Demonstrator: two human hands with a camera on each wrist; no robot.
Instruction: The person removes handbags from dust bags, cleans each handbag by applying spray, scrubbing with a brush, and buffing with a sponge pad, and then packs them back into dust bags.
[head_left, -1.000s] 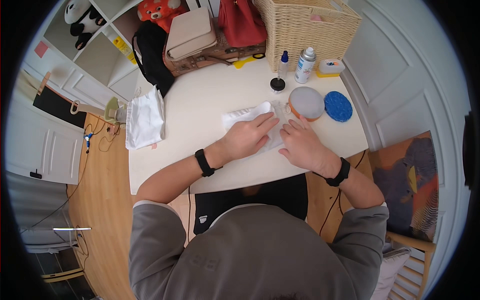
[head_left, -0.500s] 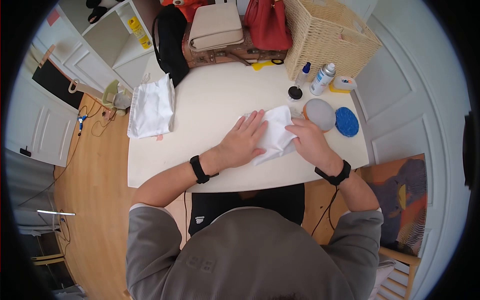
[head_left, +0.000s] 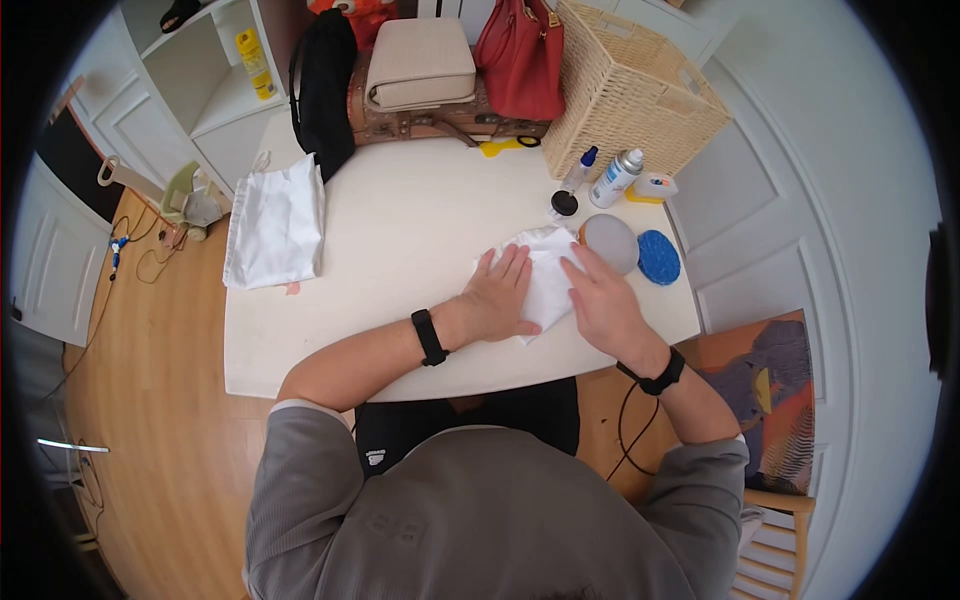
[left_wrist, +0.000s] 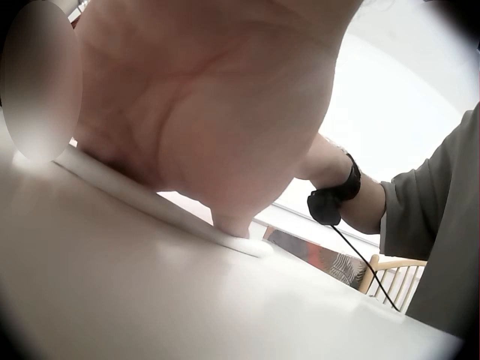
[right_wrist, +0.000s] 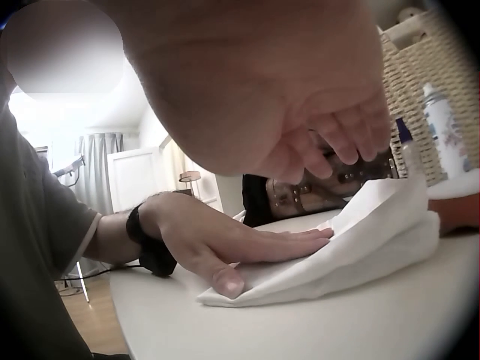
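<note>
A folded white cloth (head_left: 549,281) lies on the white table, its right side puffed up in layers in the right wrist view. My left hand (head_left: 497,298) rests flat on the cloth's left part, fingers straight and thumb spread toward the near edge. Along the right side of the cloth is my right hand (head_left: 608,308), its fingertips over the cloth's edge in the head view. From the right wrist, the right fingers (right_wrist: 345,135) appear slightly bent above the cloth, gripping nothing. The left palm (left_wrist: 202,127) hides much of the cloth in the left wrist view.
Beyond the right hand sit a grey-topped orange round container (head_left: 610,244) and a blue round pad (head_left: 658,257). Behind stand a spray can (head_left: 615,178), a blue-capped bottle (head_left: 579,170) and a wicker basket (head_left: 630,95). A white drawstring bag (head_left: 277,225) lies at the left.
Half a second ago the right hand pinched the cloth's right edge, having folded it over leftward; now it has let go and its fingers extend. The left hand stays flat on the cloth.
</note>
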